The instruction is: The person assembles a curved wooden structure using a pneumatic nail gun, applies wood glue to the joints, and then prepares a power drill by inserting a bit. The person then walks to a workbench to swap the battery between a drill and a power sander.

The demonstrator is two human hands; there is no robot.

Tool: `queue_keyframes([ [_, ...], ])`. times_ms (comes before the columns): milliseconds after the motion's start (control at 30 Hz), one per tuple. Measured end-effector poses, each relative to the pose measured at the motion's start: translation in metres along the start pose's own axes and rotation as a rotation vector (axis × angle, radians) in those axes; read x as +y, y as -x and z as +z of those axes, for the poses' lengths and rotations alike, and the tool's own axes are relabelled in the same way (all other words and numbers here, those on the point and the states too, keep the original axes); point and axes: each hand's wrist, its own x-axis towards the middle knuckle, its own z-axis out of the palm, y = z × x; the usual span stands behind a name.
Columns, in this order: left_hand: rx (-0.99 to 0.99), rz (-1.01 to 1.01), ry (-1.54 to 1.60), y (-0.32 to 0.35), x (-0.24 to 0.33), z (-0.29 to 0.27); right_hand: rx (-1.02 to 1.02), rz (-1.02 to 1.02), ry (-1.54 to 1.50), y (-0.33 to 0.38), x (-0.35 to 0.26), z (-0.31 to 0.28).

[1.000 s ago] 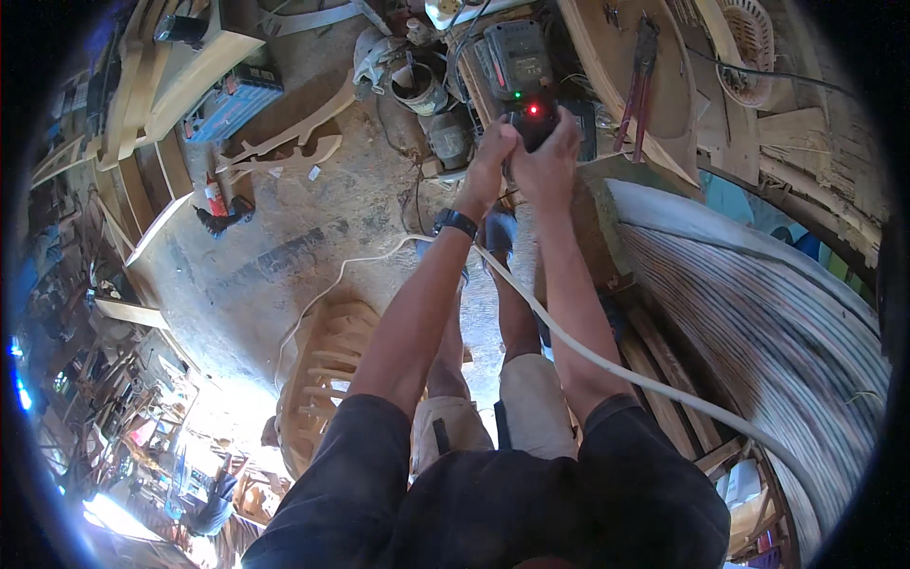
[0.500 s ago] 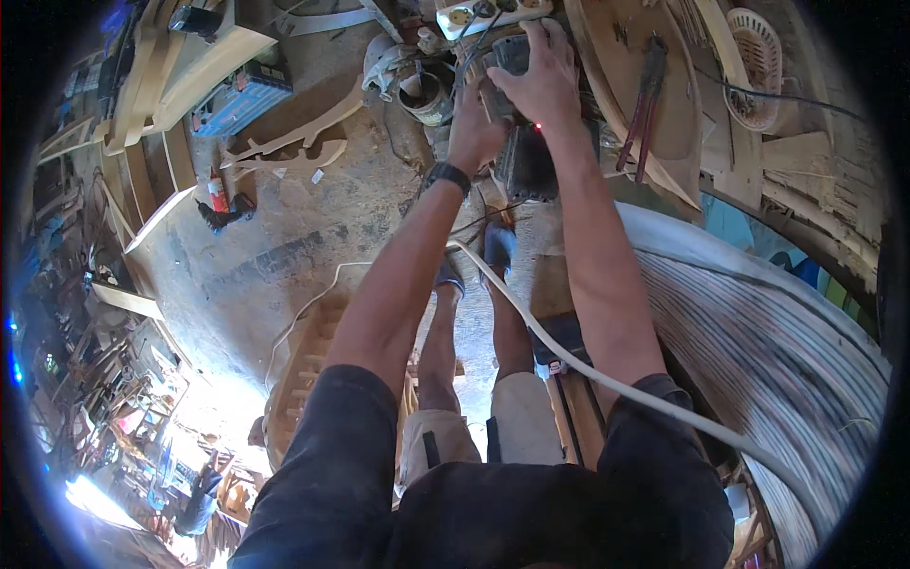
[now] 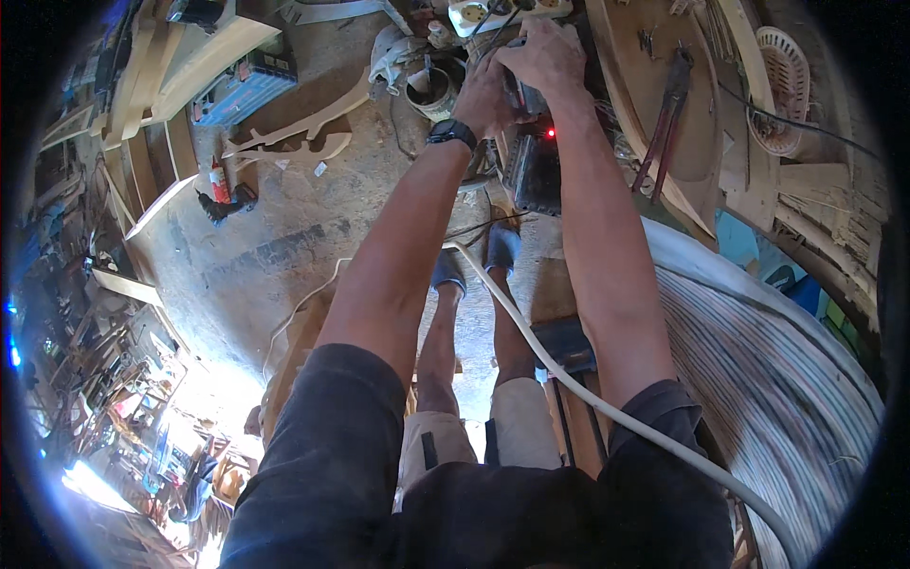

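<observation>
A black boxy device (image 3: 533,175) with a glowing red light sits on the floor ahead of my feet. Over its far end, my right hand (image 3: 548,62) is closed, fingers curled down around something hidden beneath them. Close at its left is my left hand (image 3: 483,100), wearing a dark watch, with its fingers bent inward and nearly touching the right one. Between the palms shows a dark piece (image 3: 528,95) whose kind I cannot make out. Just beyond the hands lies a white power strip (image 3: 502,13) with dark cords plugged in.
Left of the hands stands a used can (image 3: 431,95). Long-handled cutters (image 3: 668,123) lie on a curved wooden board (image 3: 701,166) at right, near a white plastic basket (image 3: 783,90). Cut wooden pieces (image 3: 303,133) lie at left. A pale hose (image 3: 607,408) crosses before my legs.
My right hand has gone from spread fingers to curled ones and drawn in beside the left hand. The view has shifted slightly.
</observation>
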Motion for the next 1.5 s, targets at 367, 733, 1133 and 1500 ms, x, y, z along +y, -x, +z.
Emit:
queue_keyframes([
  [367, -0.078, -0.139, -0.094, -0.004, 0.003, 0.000, 0.167, -0.015, -0.088, -0.026, -0.016, -0.021],
  [733, -0.136, -0.229, -0.131, 0.001, 0.012, 0.000, -0.158, 0.138, -0.175, -0.006, -0.011, -0.038],
  [1133, 0.042, -0.150, 0.188, 0.018, 0.000, 0.002, 0.336, -0.011, -0.327, 0.046, 0.009, 0.004],
  [1500, 0.074, -0.462, 0.673, 0.124, 0.005, -0.046, 0.029, 0.384, -0.550, 0.250, 0.073, -0.017],
])
